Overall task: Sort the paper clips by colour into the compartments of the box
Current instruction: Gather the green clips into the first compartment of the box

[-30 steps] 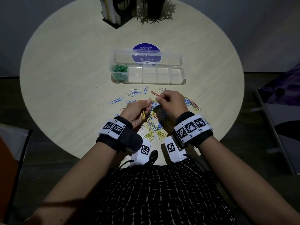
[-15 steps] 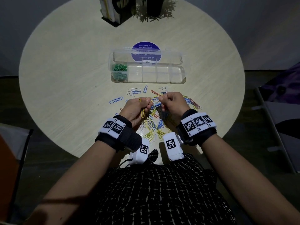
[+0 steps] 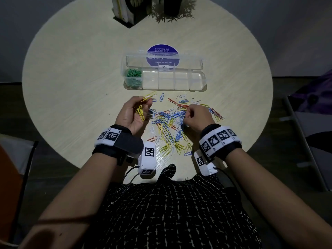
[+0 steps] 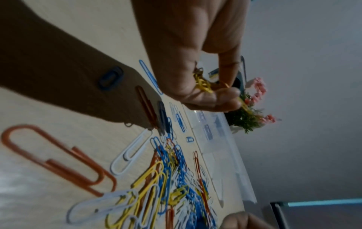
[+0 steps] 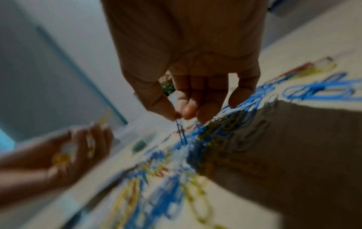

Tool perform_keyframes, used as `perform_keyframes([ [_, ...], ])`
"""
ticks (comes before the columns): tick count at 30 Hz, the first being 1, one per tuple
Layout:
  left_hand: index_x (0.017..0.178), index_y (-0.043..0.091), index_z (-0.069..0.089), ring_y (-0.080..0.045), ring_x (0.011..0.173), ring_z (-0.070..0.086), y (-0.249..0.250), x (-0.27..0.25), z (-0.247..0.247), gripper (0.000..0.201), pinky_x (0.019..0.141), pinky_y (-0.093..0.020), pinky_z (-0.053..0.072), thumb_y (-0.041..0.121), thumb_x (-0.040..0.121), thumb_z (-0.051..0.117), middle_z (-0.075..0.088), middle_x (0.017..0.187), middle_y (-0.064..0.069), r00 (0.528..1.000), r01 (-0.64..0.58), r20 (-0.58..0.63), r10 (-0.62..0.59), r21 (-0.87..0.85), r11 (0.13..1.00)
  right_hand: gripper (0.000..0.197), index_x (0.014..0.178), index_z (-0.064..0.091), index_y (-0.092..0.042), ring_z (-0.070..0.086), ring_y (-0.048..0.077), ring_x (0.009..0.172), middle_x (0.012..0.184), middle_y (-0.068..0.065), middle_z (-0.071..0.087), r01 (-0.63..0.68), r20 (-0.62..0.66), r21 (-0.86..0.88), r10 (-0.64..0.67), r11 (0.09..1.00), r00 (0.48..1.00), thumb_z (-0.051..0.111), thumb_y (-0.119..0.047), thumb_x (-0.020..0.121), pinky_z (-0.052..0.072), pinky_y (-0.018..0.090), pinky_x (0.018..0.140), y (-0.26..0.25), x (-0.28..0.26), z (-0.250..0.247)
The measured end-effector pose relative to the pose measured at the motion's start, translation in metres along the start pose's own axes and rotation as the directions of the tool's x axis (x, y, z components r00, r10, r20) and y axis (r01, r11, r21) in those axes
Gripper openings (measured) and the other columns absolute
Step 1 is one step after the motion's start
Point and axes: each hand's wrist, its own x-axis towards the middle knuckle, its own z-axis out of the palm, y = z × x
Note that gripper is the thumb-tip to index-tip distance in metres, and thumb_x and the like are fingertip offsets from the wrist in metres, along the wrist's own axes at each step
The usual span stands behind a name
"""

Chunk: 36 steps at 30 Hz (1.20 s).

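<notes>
- The left hand (image 3: 133,112) is raised palm-up over the table (image 3: 71,72), its grip curled round a small bunch of yellow clips (image 3: 142,109); one more yellow clip sticks out past the fingertips toward the box (image 3: 201,81).
- The right hand (image 3: 196,116) hangs knuckles-up over the loose pile (image 3: 168,126), thumb and forefinger together on what seems to be a single blue clip (image 5: 181,131); the right wrist view is blurred, so the colour is a fair guess only.
- The pile of blue, yellow, orange and white clips lies on the table between the two hands and just in front of the box.
- The clear box stands open, lid (image 3: 161,60) folded back; green clips (image 3: 133,76) fill its leftmost compartment.
- A round purple sticker (image 3: 162,51) shows through the lid.
</notes>
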Motion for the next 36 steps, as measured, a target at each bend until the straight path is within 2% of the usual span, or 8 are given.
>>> perform_keyframes([
  [4,0.049,0.005,0.069,-0.008,0.042,0.061,0.002,-0.002,-0.008,0.055,0.04,-0.01,0.048,0.008,0.094,0.038,0.066,0.055,-0.005,0.999,-0.001,0.039,0.002,-0.024,1.0,0.014,0.09,0.065,-0.012,0.056,0.029,0.103,0.103,0.01,0.063,0.182,0.046,-0.154,-0.177,0.971,0.983,0.054,-0.007,0.083,0.044,0.041,0.095,-0.012,-0.001,0.01],
  [9,0.058,0.012,0.052,-0.007,0.038,0.042,0.004,-0.005,-0.01,0.029,0.037,-0.008,0.032,0.019,0.084,0.042,0.048,0.047,0.003,1.0,0.01,-0.004,-0.01,0.003,1.0,0.021,0.104,0.063,-0.013,0.051,0.031,0.108,0.11,0.01,0.054,0.353,0.175,-0.353,-0.309,0.867,0.935,0.05,-0.006,0.089,0.037,0.038,0.093,-0.017,0.004,0.023],
  [13,0.039,0.016,0.05,-0.006,0.029,0.035,0.004,-0.001,-0.012,0.064,0.031,-0.008,0.025,0.032,0.099,0.034,0.039,0.038,0.006,0.999,0.038,0.005,-0.039,0.049,0.998,0.015,0.095,0.063,-0.007,0.051,0.03,0.107,0.109,0.012,0.056,0.316,0.145,-0.363,-0.281,0.877,0.949,0.049,-0.004,0.088,0.038,0.037,0.091,-0.017,0.006,0.019],
  [17,0.07,0.015,0.049,-0.003,0.027,0.034,0.001,-0.002,-0.017,0.04,0.026,-0.011,0.024,0.027,0.103,0.03,0.041,0.039,0.006,0.991,0.135,0.015,-0.135,0.036,0.99,0.012,0.096,0.062,-0.004,0.056,0.029,0.103,0.104,0.014,0.066,0.244,0.032,-0.131,-0.242,0.961,0.97,0.055,-0.003,0.087,0.043,0.031,0.087,-0.025,0.0,0.015],
  [21,0.09,0.009,0.056,-0.004,0.031,0.039,-0.006,-0.003,-0.019,0.026,0.03,-0.01,0.031,0.012,0.102,0.032,0.049,0.048,0.002,0.991,0.128,-0.045,-0.128,0.004,0.992,0.017,0.103,0.062,-0.01,0.053,0.026,0.107,0.108,0.013,0.064,0.258,0.167,-0.092,-0.241,0.962,0.956,0.06,-0.01,0.086,0.042,0.029,0.088,-0.042,-0.01,0.025],
  [27,0.073,0.008,0.048,-0.009,0.039,0.051,-0.008,-0.007,-0.019,0.031,0.039,-0.013,0.045,0.018,0.1,0.038,0.05,0.061,-0.004,0.977,0.042,-0.197,-0.077,-0.176,0.984,0.028,0.102,0.061,-0.003,0.054,0.033,0.111,0.116,0.019,0.059,0.12,0.192,-0.251,-0.072,0.961,0.979,0.07,-0.019,0.08,0.046,0.035,0.089,-0.049,-0.008,0.047],
  [32,0.071,0.009,0.045,-0.013,0.06,0.049,-0.008,-0.014,-0.02,0.04,0.046,-0.015,0.049,0.03,0.102,0.033,0.055,0.04,-0.007,0.977,0.02,-0.201,-0.067,-0.225,0.974,0.024,0.107,0.061,-0.005,0.056,0.033,0.11,0.115,0.017,0.061,0.063,0.152,-0.285,-0.02,0.956,0.988,0.06,-0.011,0.084,0.048,0.038,0.088,-0.052,-0.007,0.051],
  [36,0.073,0.009,0.049,-0.014,0.051,0.061,-0.008,-0.017,-0.024,0.038,0.05,-0.018,0.052,0.029,0.102,0.033,0.061,0.047,-0.008,0.98,0.061,-0.176,-0.09,-0.16,0.985,0.012,0.092,0.064,-0.004,0.06,0.033,0.097,0.101,0.018,0.066,0.04,0.07,-0.173,-0.029,0.984,0.997,0.054,-0.007,0.085,0.05,0.037,0.081,-0.051,-0.007,0.04],
])
